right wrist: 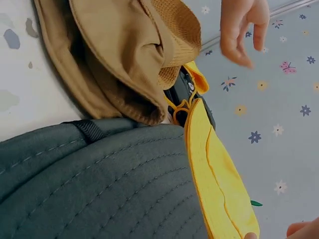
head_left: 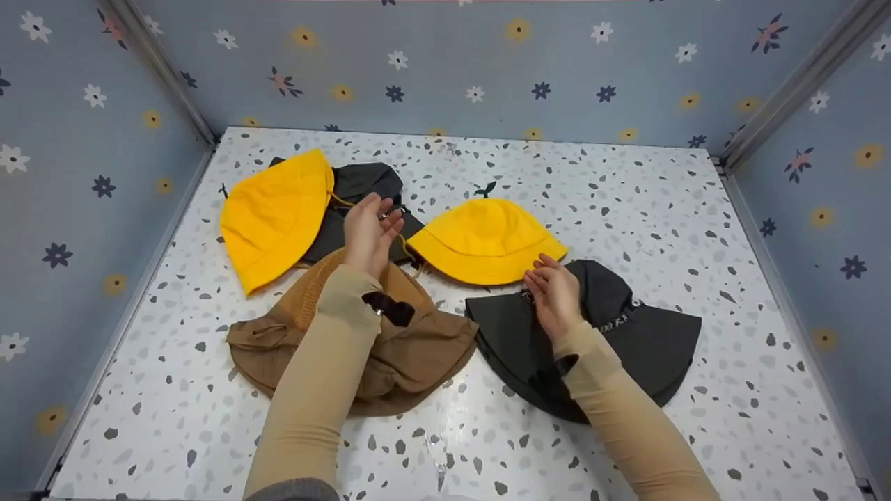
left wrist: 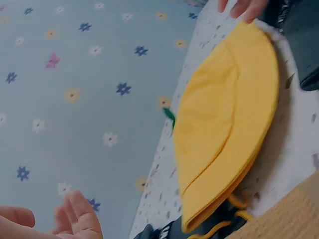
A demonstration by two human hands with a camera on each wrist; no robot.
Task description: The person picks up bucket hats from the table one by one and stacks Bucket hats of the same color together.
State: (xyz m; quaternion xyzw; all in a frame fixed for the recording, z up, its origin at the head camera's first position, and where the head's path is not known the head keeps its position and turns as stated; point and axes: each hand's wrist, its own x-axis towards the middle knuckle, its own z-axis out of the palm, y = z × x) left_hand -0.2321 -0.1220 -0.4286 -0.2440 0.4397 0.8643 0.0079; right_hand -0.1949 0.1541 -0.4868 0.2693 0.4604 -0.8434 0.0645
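A yellow bucket hat with a small green sprout on its crown lies in the middle of the table. My right hand is at its right brim, fingertips close to or touching the edge, above a black wide-brimmed hat. In the right wrist view one fingertip overlaps the yellow brim; a firm grip is not visible. My left hand hovers with loosely bent fingers and nothing in it. Beneath that arm lies a brown hat with a woven crown. The left wrist view shows the left hand apart from the yellow hat.
At the back left a second yellow hat rests tilted against another black hat. Yellow cords run beside the middle yellow hat. Flower-patterned panels enclose the speckled white table at the back and sides.
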